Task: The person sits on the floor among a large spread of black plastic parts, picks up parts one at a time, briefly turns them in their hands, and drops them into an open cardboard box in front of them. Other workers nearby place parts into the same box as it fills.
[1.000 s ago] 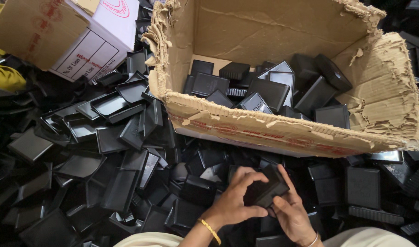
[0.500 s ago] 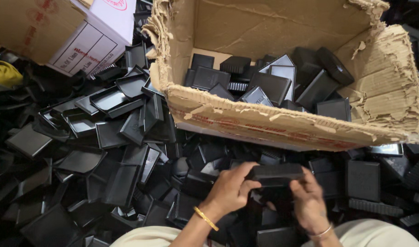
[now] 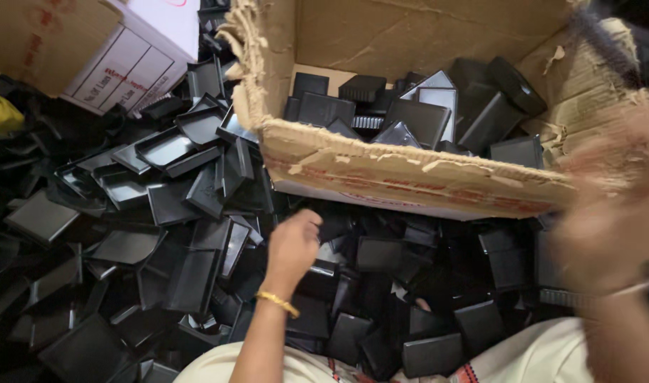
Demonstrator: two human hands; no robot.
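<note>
Single head-worn view, looking steeply down, close over the black tray pile [image 3: 161, 234] — torn cardboard box [image 3: 409, 177] ahead

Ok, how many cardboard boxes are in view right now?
2. One torn, open brown box sits top centre, partly filled with black plastic pieces. One white-sided box lies at the top left. Others may be out of frame.

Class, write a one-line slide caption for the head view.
Left hand reaches into a heap of black plastic trays below a torn cardboard box; right hand blurred.
</note>
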